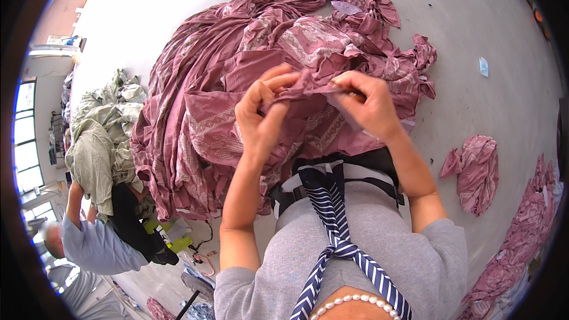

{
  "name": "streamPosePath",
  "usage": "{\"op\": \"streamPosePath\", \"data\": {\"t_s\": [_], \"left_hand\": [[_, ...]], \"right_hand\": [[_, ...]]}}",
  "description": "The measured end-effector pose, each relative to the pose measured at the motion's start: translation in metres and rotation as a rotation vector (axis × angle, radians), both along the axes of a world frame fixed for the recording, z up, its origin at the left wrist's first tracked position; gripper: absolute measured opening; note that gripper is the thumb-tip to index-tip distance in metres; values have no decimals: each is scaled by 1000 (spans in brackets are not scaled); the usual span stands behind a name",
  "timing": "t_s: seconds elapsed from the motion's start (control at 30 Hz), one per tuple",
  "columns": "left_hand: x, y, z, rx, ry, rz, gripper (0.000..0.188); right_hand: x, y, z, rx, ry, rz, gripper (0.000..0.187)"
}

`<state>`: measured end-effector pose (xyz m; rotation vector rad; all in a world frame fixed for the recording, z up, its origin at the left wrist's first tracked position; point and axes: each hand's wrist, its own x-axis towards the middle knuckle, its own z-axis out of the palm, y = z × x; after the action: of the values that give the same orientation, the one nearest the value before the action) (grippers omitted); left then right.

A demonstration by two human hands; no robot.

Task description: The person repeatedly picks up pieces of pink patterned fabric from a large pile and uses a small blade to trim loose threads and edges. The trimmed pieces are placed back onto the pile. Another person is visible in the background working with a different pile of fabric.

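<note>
Head view: both hands up over the counter (pixel 474 35), working one fold of the mauve cloth (pixel 237 77). Left hand (pixel 261 115) has its grip pinched shut on the fold's left end; right hand (pixel 367 104) is clamped on the right end, with something thin, maybe a small tool, under the fingers — can't tell. The fold runs left to right between them, the big heap lying just beyond. Cut mauve scraps (pixel 474 172) sit right; a small pale label (pixel 484 66) lies far right. Green cloth (pixel 101 136) is piled left, by another person's arm (pixel 74 201).
</note>
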<state>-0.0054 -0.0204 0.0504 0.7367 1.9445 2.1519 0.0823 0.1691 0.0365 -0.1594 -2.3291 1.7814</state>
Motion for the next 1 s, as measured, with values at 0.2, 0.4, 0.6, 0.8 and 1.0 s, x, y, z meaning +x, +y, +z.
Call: {"op": "streamPosePath", "data": {"t_s": [0.2,0.4,0.6,0.8,1.0], "left_hand": [[2,-4,-14,214,-631,-208,15],[8,5,-9,-82,-539,-305,47],[9,15,-6,-207,-502,-423,20],[4,6,-9,-72,-660,-473,17],[2,1,-15,71,-739,-325,19]], "right_hand": [[-21,34,10,-259,-95,139,17],[-30,31,4,-339,-50,144,18],[-40,37,14,-185,-129,273,21],[-60,45,-7,31,19,238,18],[-38,30,10,393,223,-278,19]]}}
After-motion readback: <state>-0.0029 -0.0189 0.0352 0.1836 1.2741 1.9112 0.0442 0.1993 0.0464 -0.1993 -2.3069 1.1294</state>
